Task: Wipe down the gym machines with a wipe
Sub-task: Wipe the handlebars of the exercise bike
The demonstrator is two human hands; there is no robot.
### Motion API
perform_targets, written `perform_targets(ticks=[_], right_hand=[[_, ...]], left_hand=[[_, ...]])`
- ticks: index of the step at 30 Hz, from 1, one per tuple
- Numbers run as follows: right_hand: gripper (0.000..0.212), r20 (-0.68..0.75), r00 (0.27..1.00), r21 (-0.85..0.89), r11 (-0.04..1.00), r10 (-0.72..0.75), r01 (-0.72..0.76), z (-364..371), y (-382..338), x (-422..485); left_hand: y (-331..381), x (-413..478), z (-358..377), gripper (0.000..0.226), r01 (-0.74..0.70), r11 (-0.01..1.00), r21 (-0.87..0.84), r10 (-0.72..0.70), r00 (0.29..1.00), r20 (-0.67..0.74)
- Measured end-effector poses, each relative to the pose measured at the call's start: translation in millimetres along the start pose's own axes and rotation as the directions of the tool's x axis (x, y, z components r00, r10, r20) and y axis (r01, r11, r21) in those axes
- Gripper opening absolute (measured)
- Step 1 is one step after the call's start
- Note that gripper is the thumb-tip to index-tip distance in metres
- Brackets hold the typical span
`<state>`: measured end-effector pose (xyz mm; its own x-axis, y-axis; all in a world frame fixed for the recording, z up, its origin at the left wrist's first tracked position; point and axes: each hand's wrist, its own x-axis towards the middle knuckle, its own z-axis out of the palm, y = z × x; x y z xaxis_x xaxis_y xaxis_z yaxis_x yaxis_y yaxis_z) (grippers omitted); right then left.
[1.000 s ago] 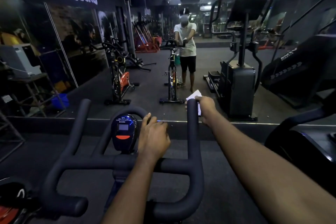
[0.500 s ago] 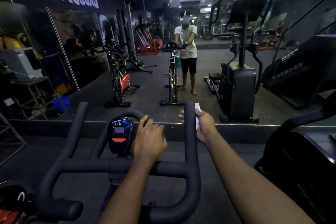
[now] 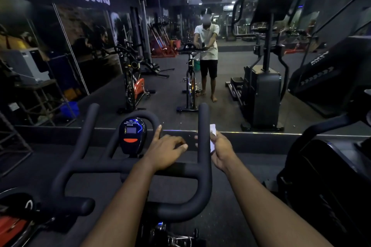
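Moved: right hand (image 3: 220,150) slid down handlebar (image 3: 203,114) upright.
Grip: clutching wipe (image 3: 212,132) against it.
Idle: left hand (image 3: 166,151) loose, fingers relaxed.

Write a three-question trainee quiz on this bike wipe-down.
1. True or false: the left hand holds the wipe.
2. The right hand wraps the wipe round the: A seat, B handlebar, C pedal.
3. Fill in: the console sits to the ___ of the left hand.
Key: 1 false; 2 B; 3 left.
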<state>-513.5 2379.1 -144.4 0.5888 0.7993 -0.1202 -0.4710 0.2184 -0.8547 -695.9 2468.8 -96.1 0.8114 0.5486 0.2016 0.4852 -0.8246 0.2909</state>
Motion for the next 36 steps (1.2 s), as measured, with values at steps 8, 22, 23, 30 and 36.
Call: perform_targets(ticks=[8,22,23,30,36], right_hand=[[0.035,0.0,0.999,-0.112,0.993,0.035,-0.035,-9.2,28.0,-58.8],[0.024,-0.362,0.931,-0.03,0.999,-0.035,0.026,-3.4,91.3,-142.3],[0.022,-0.379,0.924,-0.014,0.999,-0.047,0.046,3.6,94.9,-146.9],[0.03,-0.414,0.906,-0.019,0.996,-0.091,0.092,27.0,135.3,-202.5],[0.031,-0.529,0.841,-0.034,0.993,-0.117,0.116,54.7,137.3,-206.6]], left_hand=[[3.0,-72.1,23.2,0.056,-0.06,0.995,-0.076,0.07,0.989,0.127],[6.4,-137.1,29.4,0.045,-0.062,0.997,-0.05,0.065,0.996,0.053],[6.3,-141.7,27.8,0.043,-0.05,0.994,-0.094,0.057,0.996,0.067],[2.2,-164.0,18.0,0.037,-0.035,0.992,-0.118,0.044,0.996,0.075],[-2.1,-176.5,6.0,0.039,-0.067,0.979,-0.195,0.076,0.996,0.042]])
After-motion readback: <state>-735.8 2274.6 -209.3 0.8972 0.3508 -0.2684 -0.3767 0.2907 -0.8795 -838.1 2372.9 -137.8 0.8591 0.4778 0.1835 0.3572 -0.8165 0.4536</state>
